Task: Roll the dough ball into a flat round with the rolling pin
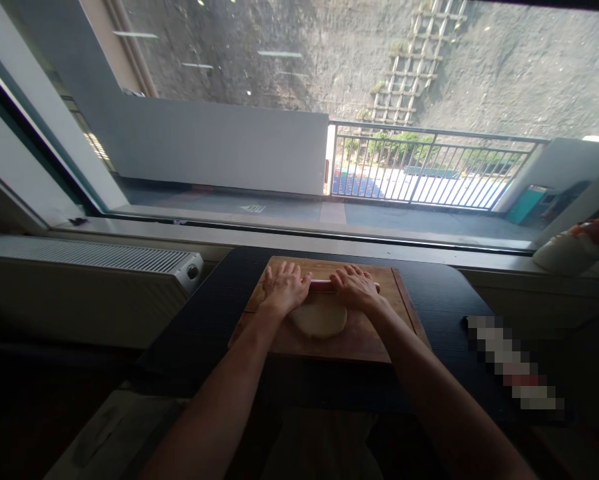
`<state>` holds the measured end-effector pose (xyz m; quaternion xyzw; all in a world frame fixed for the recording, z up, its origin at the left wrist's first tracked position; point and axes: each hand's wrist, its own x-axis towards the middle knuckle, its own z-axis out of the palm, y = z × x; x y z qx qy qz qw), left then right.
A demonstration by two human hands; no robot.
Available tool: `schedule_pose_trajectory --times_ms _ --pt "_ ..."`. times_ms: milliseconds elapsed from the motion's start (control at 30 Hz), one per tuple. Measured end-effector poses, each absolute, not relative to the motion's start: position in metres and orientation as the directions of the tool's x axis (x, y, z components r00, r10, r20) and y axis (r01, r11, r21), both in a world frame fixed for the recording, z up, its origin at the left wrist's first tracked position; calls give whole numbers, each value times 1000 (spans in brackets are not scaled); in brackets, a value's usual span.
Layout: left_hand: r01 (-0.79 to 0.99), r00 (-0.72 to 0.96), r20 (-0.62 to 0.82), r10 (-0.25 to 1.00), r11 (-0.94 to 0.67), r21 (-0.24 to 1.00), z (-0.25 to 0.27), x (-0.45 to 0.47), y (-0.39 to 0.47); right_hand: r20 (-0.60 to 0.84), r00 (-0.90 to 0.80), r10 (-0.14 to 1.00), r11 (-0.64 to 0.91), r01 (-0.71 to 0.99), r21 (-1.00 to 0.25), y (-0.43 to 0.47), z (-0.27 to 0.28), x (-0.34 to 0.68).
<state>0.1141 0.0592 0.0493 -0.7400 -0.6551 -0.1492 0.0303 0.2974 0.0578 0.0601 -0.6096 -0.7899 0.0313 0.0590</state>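
A rolling pin (321, 286) lies crosswise near the far side of a wooden board (362, 340). My left hand (285, 288) rests on the pin's left part, palm down, fingers stretched out away from me. On its right part lies my right hand (353, 287), also palm down with fingers extended; the pin's right end shows just past it. Between my forearms, a flat, rounded sheet of pale dough (320, 321) is spread on the board. Its far edge reaches up to the pin, and I cannot tell how much lies beneath. Both palms hide most of the pin.
The board sits on a dark table (444, 293) with angled corners. A blurred-out item (514, 367) is at the table's right. To the left stands a white radiator (129, 260). Behind the table run a window sill (259, 235) and a large window; a pale container (566, 252) sits at right.
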Motion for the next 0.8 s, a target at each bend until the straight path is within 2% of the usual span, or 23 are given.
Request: schedule_pose_trajectory --times_ms 133,233,333,433,533,600,700,800 --pt "966 147 349 926 -210 151 48 108 19 248 -267 931 309 939 -149 10 51 305" --pt "958 199 396 897 -263 115 44 101 -24 305 -310 900 360 925 -120 -37 43 313" --pt "952 246 392 886 -297 75 40 94 -49 283 -346 895 388 915 -109 -60 42 318" --pt "953 245 375 894 -293 76 37 93 -42 255 -338 906 377 918 -125 -46 45 315" --pt "969 158 381 911 -218 119 37 102 -9 217 -295 931 331 930 -159 -5 51 308" --pt "976 85 374 924 -152 153 41 109 17 141 -272 952 296 936 -191 24 56 304" --pt "976 62 305 950 -122 181 48 115 42 28 -268 963 268 938 -219 50 61 299" --pt "973 83 316 945 -146 180 51 114 33 72 -260 963 269 938 -218 39 61 301"
